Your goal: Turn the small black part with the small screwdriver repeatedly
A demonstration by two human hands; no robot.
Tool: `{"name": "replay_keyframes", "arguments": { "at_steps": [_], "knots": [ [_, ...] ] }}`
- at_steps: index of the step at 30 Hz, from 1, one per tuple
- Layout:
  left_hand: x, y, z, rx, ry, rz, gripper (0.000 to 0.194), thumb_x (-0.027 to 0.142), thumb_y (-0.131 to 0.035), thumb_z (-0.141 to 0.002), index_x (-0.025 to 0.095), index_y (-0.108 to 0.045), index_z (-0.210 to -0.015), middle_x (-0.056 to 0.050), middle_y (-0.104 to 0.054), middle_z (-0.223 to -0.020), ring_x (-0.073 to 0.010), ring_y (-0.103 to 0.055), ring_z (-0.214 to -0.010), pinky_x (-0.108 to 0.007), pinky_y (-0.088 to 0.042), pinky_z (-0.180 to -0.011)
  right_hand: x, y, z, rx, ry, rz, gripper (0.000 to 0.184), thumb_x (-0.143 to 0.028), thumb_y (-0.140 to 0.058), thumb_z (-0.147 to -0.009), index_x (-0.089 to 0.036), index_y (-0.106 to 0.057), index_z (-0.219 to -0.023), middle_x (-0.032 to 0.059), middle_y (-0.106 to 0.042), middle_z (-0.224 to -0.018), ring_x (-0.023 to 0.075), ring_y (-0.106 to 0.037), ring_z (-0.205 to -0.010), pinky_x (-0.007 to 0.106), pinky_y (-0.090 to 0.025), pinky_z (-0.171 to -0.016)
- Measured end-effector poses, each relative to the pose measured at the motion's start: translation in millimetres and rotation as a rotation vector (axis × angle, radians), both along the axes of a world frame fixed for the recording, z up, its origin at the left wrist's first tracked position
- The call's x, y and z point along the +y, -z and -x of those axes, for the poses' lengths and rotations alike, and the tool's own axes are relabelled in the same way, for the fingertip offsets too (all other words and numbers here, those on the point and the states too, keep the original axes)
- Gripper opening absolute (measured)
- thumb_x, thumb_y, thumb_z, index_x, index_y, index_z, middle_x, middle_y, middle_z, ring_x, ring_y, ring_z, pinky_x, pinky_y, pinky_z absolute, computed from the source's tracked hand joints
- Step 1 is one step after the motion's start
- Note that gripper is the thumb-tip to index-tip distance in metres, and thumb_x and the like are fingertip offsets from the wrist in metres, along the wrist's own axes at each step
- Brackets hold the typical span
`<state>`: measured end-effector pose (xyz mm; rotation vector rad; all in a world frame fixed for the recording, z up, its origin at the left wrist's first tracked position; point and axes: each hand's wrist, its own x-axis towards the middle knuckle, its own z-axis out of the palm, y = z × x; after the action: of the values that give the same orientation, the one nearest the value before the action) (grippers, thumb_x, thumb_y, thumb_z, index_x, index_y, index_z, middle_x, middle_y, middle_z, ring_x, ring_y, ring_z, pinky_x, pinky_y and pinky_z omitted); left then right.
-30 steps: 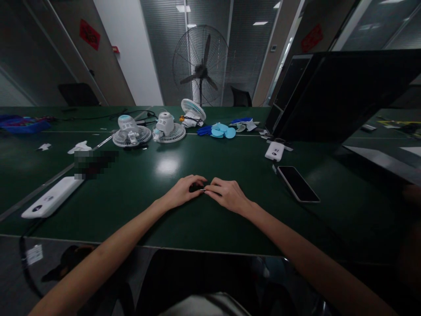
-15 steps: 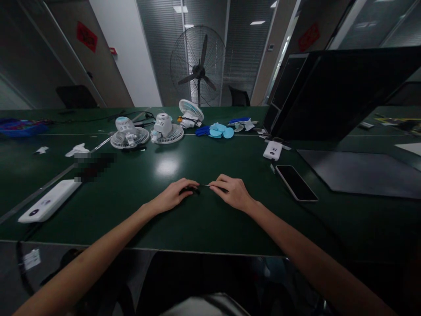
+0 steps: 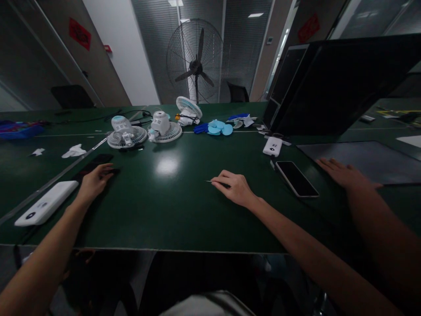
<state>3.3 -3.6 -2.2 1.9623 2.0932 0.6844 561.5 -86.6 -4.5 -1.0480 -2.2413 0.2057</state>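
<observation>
My right hand (image 3: pixel 233 188) is closed over the middle of the green table, pinching a thin pointed tool (image 3: pixel 208 181). Its slim pale tip sticks out to the left; the rest is hidden in my fingers, so I cannot tell its exact kind. At the left, my left hand (image 3: pixel 94 183) is closed with fingertips together around a small black object (image 3: pixel 114 171), mostly covered. This hand is beside a dark flat slab (image 3: pixel 95 163) and a white power bank-like device (image 3: pixel 46 204).
Another person's hand (image 3: pixel 345 172) rests by a grey mat (image 3: pixel 368 153) at the right. A phone (image 3: pixel 297 179) and a small white device (image 3: pixel 272 146) lie nearby. White fans (image 3: pixel 161 127), light-blue fan blades (image 3: pixel 220 127) and a large black monitor (image 3: pixel 342 87) stand farther back.
My left hand has moved from beside my right hand out to the far left. The right hand stays near the middle with the tool. Another person's hand has come in at the right.
</observation>
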Motion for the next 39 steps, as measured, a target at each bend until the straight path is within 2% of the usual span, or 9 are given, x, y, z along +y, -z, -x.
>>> {"name": "replay_keyframes", "arguments": {
  "at_steps": [3, 5, 9, 12, 16, 25, 33, 36, 39],
  "knots": [
    [-2, -0.5, -1, -0.008, -0.029, -0.009, 0.058, 0.031, -0.061, -0.093, 0.015, -0.049, -0.146, -0.011, -0.065, -0.132, -0.0224, -0.062, -0.114, -0.032, -0.045, -0.101, 0, -1.3, -1, -0.002, 0.0, 0.013, 0.025, -0.033, -0.057, -0.105, -0.023, -0.073, -0.122, 0.0055, -0.07, -0.107, 0.0144, -0.066, -0.08, 0.028, -0.054, -0.066],
    [-4, -2.1, -3, -0.009, -0.106, -0.029, 0.062, 0.035, -0.065, -0.091, 0.012, -0.049, -0.145, -0.012, -0.065, -0.131, -0.0224, -0.062, -0.111, -0.03, -0.047, -0.096, -1, -2.2, -3, 0.005, -0.002, 0.02, 0.024, -0.032, -0.057, -0.106, -0.022, -0.073, -0.121, 0.0056, -0.07, -0.107, 0.0147, -0.066, -0.081, 0.028, -0.054, -0.066],
    [-11, -6.5, -1, 0.065, -0.249, 0.032, 0.063, 0.054, -0.067, -0.087, 0.009, -0.063, -0.131, -0.013, -0.067, -0.122, -0.0253, -0.063, -0.103, -0.027, -0.048, -0.079, -1, -3.0, -3, 0.007, -0.011, 0.023, 0.023, -0.031, -0.057, -0.105, -0.022, -0.073, -0.12, 0.0053, -0.07, -0.107, 0.0147, -0.066, -0.081, 0.028, -0.054, -0.067],
    [-14, -6.9, 2, 0.134, -0.236, 0.042, 0.053, 0.056, -0.062, -0.089, 0.014, -0.073, -0.12, -0.01, -0.066, -0.121, -0.0244, -0.064, -0.098, -0.026, -0.047, -0.075, -1, -2.2, -2, 0.0, -0.004, 0.01, 0.023, -0.032, -0.058, -0.105, -0.023, -0.073, -0.12, 0.0047, -0.07, -0.106, 0.0145, -0.067, -0.08, 0.028, -0.054, -0.067],
    [-13, -5.2, 3, 0.182, -0.247, 0.008, 0.044, 0.05, -0.063, -0.088, 0.014, -0.075, -0.111, -0.008, -0.067, -0.121, -0.024, -0.063, -0.097, -0.026, -0.046, -0.076, 0, -0.6, -1, -0.001, 0.005, 0.005, 0.023, -0.032, -0.058, -0.105, -0.023, -0.073, -0.121, 0.0048, -0.071, -0.106, 0.0142, -0.067, -0.08, 0.028, -0.053, -0.066],
    [-20, -8.8, 5, 0.258, -0.167, 0.017, 0.045, 0.045, -0.055, -0.091, 0.012, -0.072, -0.118, -0.01, -0.065, -0.118, -0.0239, -0.064, -0.098, -0.028, -0.048, -0.079, 1, -0.7, -2, 0.004, -0.018, 0.022, 0.024, -0.032, -0.057, -0.106, -0.022, -0.073, -0.12, 0.005, -0.07, -0.107, 0.0147, -0.066, -0.081, 0.029, -0.054, -0.067],
    [-15, -0.9, 16, 0.367, -0.1, 0.023, 0.046, 0.039, -0.047, -0.095, 0.009, -0.071, -0.122, -0.014, -0.063, -0.121, -0.0264, -0.064, -0.1, -0.032, -0.05, -0.087, 1, 0.7, -3, 0.004, -0.018, 0.034, 0.024, -0.032, -0.057, -0.105, -0.021, -0.073, -0.121, 0.0053, -0.07, -0.107, 0.0146, -0.067, -0.081, 0.028, -0.054, -0.067],
    [-18, 2.6, 23, 0.38, -0.142, -0.017, 0.044, 0.037, -0.045, -0.096, 0.009, -0.072, -0.117, -0.014, -0.064, -0.119, -0.0285, -0.063, -0.104, -0.036, -0.049, -0.092, 2, 1.0, -2, 0.001, -0.014, 0.036, 0.024, -0.033, -0.057, -0.105, -0.022, -0.073, -0.12, 0.0053, -0.07, -0.107, 0.0144, -0.066, -0.081, 0.028, -0.054, -0.067],
    [-19, 4.7, 28, 0.377, -0.24, -0.071, 0.042, 0.037, -0.045, -0.097, 0.01, -0.073, -0.114, -0.013, -0.065, -0.116, -0.0278, -0.062, -0.102, -0.036, -0.048, -0.093, 1, 0.0, -2, -0.003, -0.012, 0.037, 0.025, -0.034, -0.057, -0.106, -0.023, -0.073, -0.121, 0.0053, -0.07, -0.107, 0.0147, -0.066, -0.082, 0.028, -0.054, -0.069]
  ]
}}
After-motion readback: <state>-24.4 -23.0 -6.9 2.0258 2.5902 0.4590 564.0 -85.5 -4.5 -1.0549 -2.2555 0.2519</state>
